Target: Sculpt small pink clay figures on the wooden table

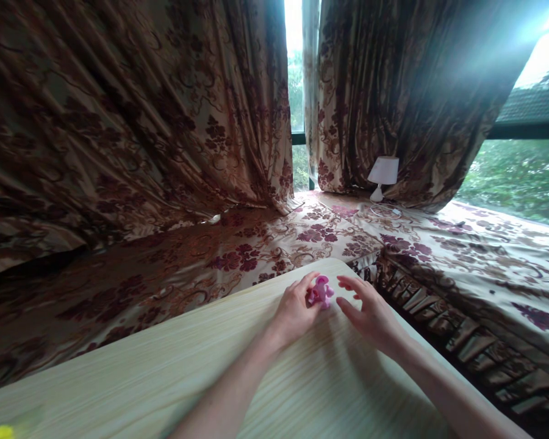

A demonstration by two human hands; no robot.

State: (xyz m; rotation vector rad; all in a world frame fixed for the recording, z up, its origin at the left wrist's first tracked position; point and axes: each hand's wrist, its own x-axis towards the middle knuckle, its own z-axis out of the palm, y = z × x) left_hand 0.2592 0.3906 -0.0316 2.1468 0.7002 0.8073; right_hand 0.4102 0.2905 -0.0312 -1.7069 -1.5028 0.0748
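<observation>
Indoors, pale table (141, 372), curtains (165, 110), left hand (295, 310) gripping, seemingly, pink toy (321, 292), right hand (368, 312) spread

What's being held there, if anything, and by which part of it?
A small pink object, held by its left side in the left grip. The right grip is open beside it, holding nothing.

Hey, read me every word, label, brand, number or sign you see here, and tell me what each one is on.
There is no readable text anywhere in this view.
Pink object at the left hand: no lettering shows; any small marks would be too blurred to read.
White lamp: no label that can be made out.
Wood-grain table: grain lines only.
Curtains: floral pattern, no words.
</observation>
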